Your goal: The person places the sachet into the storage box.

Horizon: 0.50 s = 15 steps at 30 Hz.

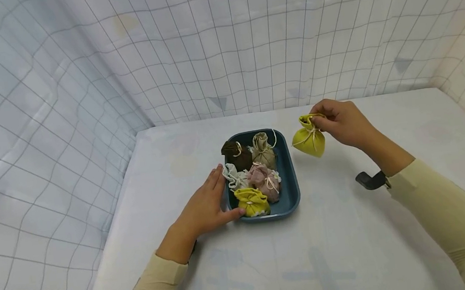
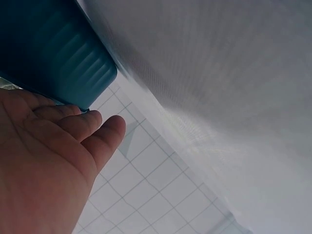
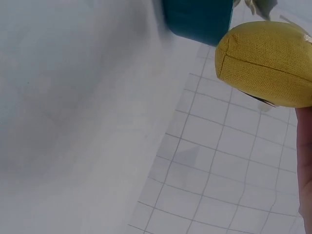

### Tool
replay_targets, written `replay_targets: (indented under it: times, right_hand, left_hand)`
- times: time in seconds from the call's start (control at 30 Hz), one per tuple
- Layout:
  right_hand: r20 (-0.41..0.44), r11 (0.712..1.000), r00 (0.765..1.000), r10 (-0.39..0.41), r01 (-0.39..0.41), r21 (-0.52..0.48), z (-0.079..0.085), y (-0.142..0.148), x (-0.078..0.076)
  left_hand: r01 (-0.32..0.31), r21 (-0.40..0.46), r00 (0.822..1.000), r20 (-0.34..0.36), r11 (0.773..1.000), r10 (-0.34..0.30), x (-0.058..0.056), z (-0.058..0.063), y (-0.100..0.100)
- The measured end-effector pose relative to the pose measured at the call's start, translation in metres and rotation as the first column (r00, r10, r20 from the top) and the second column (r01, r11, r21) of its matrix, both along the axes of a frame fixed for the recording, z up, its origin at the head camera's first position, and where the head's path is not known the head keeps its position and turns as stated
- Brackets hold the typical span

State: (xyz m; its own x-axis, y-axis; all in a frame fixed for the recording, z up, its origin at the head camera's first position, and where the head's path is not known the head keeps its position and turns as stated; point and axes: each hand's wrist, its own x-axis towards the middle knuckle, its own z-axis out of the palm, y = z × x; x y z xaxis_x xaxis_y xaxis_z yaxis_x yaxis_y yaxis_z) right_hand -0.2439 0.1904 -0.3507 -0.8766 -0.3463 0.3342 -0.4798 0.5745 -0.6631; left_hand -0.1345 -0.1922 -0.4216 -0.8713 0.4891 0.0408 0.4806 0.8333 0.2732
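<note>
My right hand (image 1: 342, 121) pinches a yellow drawstring pouch (image 1: 310, 141) by its gathered neck, held above the table to the right of a blue tray (image 1: 291, 186). The pouch's plump yellow underside (image 3: 265, 63) fills the upper right of the right wrist view. My left hand (image 1: 205, 207) rests against the tray's left side, fingers extended and thumb over the near left rim. In the left wrist view its fingers (image 2: 105, 139) touch the tray wall (image 2: 80, 58). Inside the tray sit a brown pouch (image 1: 240, 158), a beige pouch (image 1: 263, 153), a white pouch (image 1: 236, 177), a pink pouch (image 1: 265, 179) and another yellow pouch (image 1: 253, 202).
A white cloth covers the table (image 1: 270, 264). Grid-patterned white curtains (image 1: 247, 44) hang behind it and at both sides. A black wrist mount (image 1: 371, 180) sticks out from the right wrist.
</note>
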Motion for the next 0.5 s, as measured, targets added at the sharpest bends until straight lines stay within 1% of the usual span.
replay_targets:
  times: [0.1,0.23,0.37,0.5]
  right_hand:
    - [-0.038,0.998,0.998,0.057,-0.057,-0.002,0.005,-0.002,0.005]
    - [-0.053,0.988,0.986,0.156,-0.156,0.004,0.012,-0.006,0.011]
    - [-0.049,0.966,0.965,0.257,-0.257,0.004,0.016,-0.011,0.015]
    - [-0.038,0.943,0.943,0.332,-0.332,-0.013,0.019,-0.016,0.021]
  left_hand:
    - [0.003,0.002,1.0,-0.015,1.0,-0.003,0.0,0.0,0.0]
    - [0.002,0.0,1.0,-0.008,1.0,-0.002,0.0,0.0,0.0]
    - [-0.006,-0.001,1.0,0.008,1.0,0.006,0.0,-0.001,0.0]
    - [-0.009,-0.001,1.0,0.013,1.0,0.009,0.001,-0.002,0.0]
